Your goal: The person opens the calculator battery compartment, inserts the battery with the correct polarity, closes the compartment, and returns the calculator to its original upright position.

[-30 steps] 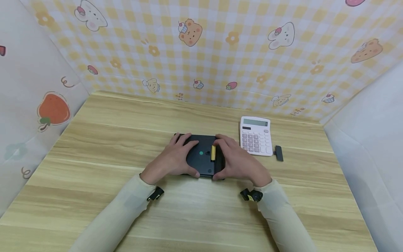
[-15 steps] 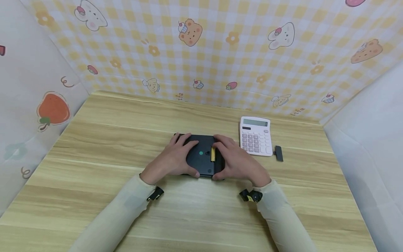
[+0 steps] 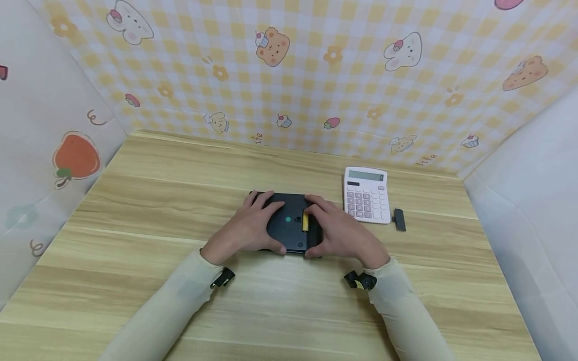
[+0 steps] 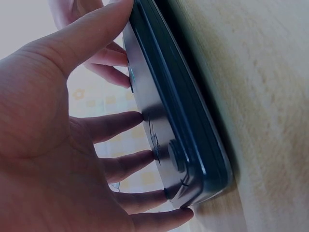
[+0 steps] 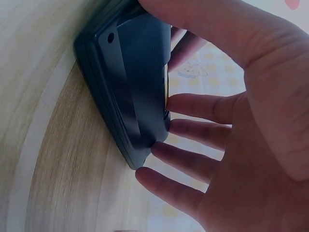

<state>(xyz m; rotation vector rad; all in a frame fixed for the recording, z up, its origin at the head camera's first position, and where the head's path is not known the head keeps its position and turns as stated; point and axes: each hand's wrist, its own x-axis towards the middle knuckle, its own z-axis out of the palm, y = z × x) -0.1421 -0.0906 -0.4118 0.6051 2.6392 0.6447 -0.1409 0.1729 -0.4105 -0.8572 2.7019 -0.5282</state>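
In the head view a black calculator [image 3: 291, 233] lies face down on the table, its battery compartment uncovered. A yellow battery [image 3: 305, 221] sits in that slot. My left hand [image 3: 246, 225] holds the calculator's left part, fingers spread over the back toward the far edge and thumb at the near edge. My right hand [image 3: 340, 228] grips the right end, with the thumb near the front corner. Its index fingertip touches the battery's far end. The left wrist view shows several fingertips on the back of the calculator [image 4: 166, 96]; the right wrist view shows its sloped end [image 5: 140, 72].
A white calculator [image 3: 367, 195] lies face up beyond my right hand. Beside it is a small black battery cover [image 3: 399, 219]. The wooden table [image 3: 149, 200] meets a yellow checked cloth [image 3: 298, 90] at the back, with white cloth walls at both sides.
My right hand's fingers have shifted slightly left, and the index fingertip has come onto the battery's far end. The battery appears to sit a little lower in its slot. My left hand stays put.
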